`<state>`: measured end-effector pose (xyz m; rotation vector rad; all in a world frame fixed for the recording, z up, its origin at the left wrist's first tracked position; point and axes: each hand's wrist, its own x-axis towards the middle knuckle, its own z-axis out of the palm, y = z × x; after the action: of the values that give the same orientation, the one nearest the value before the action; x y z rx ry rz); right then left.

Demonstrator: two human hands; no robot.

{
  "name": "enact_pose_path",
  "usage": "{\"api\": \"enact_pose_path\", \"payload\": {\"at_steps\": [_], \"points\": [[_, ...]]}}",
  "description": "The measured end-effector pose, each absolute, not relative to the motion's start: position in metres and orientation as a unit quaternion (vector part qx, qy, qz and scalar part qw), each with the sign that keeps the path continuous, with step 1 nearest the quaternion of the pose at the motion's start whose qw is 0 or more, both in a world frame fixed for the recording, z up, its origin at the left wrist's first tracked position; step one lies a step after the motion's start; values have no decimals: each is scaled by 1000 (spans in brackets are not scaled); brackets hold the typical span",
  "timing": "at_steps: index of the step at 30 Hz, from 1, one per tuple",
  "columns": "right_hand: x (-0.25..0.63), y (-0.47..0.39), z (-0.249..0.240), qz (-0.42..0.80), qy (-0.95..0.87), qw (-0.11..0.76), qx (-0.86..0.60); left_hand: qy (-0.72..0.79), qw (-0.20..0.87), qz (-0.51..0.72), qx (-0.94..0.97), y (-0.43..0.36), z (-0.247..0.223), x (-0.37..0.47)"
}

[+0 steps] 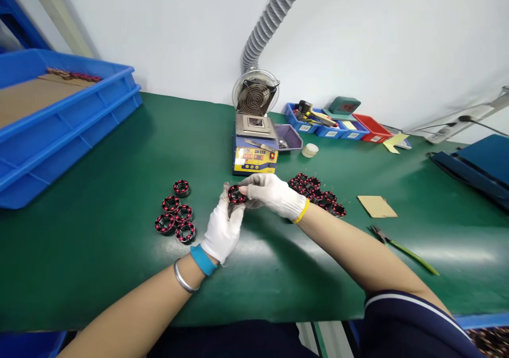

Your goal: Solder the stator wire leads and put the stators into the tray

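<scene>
Both my hands wear white gloves and meet in front of the yellow-and-blue heating unit [255, 156]. My left hand [225, 225] grips a black ring with red windings [237, 194] from the left and below. My right hand [270, 192] pinches the same ring from the right, its thumb on the ring's edge. Several similar rings [183, 214] lie on the green table to the left of my left hand. Another cluster of rings [316, 191] lies to the right, partly hidden behind my right wrist.
Blue stacked trays [99, 101] stand at the left. Behind are a grey hose [274, 18], a purple bin [290, 138], a white jar [310, 150], small blue bins [330, 131] and a red bin [373, 130]. At right lie a cardboard piece [377, 207] and green-handled pliers [411, 253].
</scene>
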<state>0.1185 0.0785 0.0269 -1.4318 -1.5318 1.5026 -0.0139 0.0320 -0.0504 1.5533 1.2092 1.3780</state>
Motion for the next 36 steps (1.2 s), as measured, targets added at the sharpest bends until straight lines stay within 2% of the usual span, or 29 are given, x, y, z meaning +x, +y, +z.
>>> {"api": "enact_pose_path", "payload": {"at_steps": [3,7,10,13,18,22,27,34,36], "points": [[125,95,38,417,-652,294,-561,498,379,490,607,28,-46,-11],[140,137,72,89,-751,307,-577,514,262,396,714,23,-47,-7],[151,176,101,-130,-772,223,-581,501,171,308,790,20,-52,-5],[155,209,120,-236,-770,109,-582,491,136,260,820,20,-54,-5],[144,236,122,-290,-767,-22,-571,489,136,206,837,20,-49,-6],[134,239,115,-274,-774,-51,-568,480,143,180,847,20,-47,-7],[136,247,106,-206,-797,43,-567,469,138,172,855,19,-46,-7],[161,248,112,-220,-772,138,-580,470,133,177,855,20,-46,-8],[169,242,114,-194,-743,191,-612,468,132,177,856,19,-46,-7]]}}
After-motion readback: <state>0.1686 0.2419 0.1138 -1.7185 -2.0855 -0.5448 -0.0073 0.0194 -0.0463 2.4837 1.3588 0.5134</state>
